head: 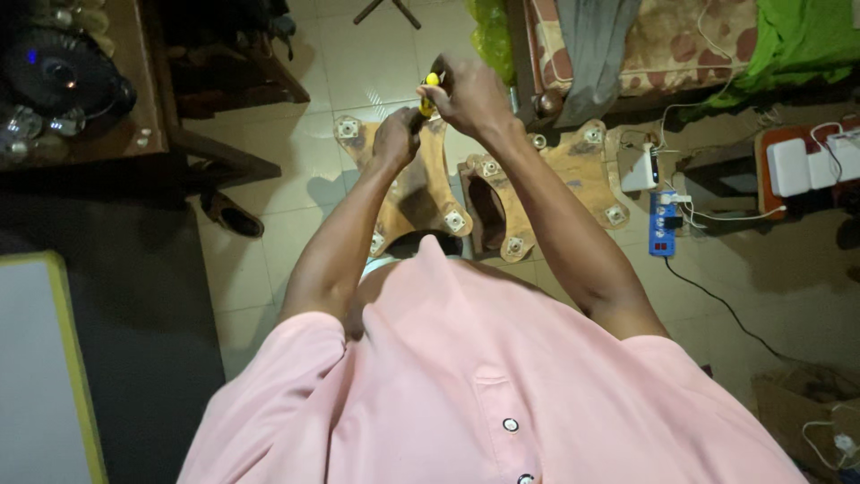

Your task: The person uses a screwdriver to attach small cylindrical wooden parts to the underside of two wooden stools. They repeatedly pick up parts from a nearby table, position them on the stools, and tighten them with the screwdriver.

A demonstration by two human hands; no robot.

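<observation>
Pink short-sleeved polo shirt (466,376) with a chest pocket and small dark, pale-centred placket buttons (511,424), possibly snaps; forearms bare from sleeve to both hands.

The pale tiled floor (269,242) is being occupied by two wooden boards (421,193) with metal fittings at their corners, lying side by side. A blue power strip (664,235) with cables is being kept right of them, and a dark shoe (231,215) to the left.
</observation>
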